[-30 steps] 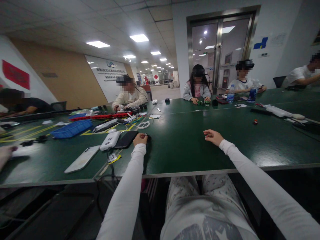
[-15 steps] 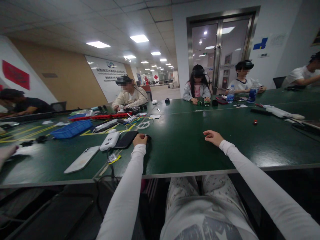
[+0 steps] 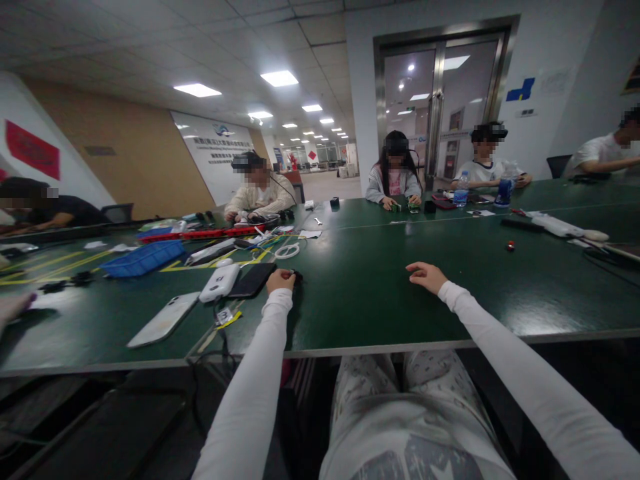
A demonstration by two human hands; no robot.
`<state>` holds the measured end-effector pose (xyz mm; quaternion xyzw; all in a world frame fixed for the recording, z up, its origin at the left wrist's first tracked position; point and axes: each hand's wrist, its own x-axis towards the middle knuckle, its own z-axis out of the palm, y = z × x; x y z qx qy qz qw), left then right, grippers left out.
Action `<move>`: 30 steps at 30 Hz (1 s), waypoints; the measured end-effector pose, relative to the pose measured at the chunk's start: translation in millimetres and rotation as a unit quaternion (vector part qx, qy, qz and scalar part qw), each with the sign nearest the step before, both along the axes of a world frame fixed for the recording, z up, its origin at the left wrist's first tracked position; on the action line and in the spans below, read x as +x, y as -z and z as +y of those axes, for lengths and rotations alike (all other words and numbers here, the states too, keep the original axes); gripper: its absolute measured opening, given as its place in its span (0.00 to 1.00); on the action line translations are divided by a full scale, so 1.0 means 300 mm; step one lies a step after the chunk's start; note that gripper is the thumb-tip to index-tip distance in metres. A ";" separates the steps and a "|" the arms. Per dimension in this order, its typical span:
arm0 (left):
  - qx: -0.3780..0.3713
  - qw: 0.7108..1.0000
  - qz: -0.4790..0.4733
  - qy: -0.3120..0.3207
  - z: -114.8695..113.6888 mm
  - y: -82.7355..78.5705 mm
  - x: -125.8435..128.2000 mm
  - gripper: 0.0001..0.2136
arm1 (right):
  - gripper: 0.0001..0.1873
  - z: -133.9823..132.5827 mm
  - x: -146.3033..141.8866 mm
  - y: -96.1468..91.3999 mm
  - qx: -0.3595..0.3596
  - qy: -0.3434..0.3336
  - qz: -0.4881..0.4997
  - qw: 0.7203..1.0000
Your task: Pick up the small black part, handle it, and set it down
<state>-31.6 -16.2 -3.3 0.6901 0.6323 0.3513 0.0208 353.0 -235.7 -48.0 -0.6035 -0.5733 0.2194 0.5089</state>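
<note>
My left hand (image 3: 280, 280) is closed at the table's left-middle, its fingers on a small black object (image 3: 299, 276) whose kind I cannot make out. Most of that object is hidden behind the fingers. Just left of this hand lie a black phone (image 3: 254, 280) and a white power bank (image 3: 219, 283). My right hand (image 3: 425, 276) hovers or rests at the green table (image 3: 360, 287), fingers loosely curved and apart, with nothing in it. A small red-and-silver item (image 3: 510, 245) sits beyond it to the right.
A white phone (image 3: 164, 320) and a blue tray (image 3: 143, 259) are at left, with a coil of white cable (image 3: 287, 250) behind. Tools and cables, including a white device (image 3: 557, 223), lie at right. Several people sit around the table, near a water bottle (image 3: 461, 190).
Both my hands stay almost where they were. Across the table, a seated person's hands shift slightly around small green items.
</note>
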 end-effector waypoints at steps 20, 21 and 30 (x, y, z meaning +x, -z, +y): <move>0.017 0.993 0.059 0.104 -0.083 0.014 0.140 0.09 | 0.19 -0.010 -0.008 -0.017 -0.017 -0.009 -0.008 1.000; 0.018 0.990 0.055 0.127 -0.101 0.018 0.176 0.09 | 0.19 -0.011 -0.009 -0.019 -0.016 -0.013 -0.009 1.000; -0.003 0.939 0.020 0.342 -0.356 0.061 0.604 0.07 | 0.30 -0.011 -0.021 -0.037 -0.027 -0.052 -0.059 0.997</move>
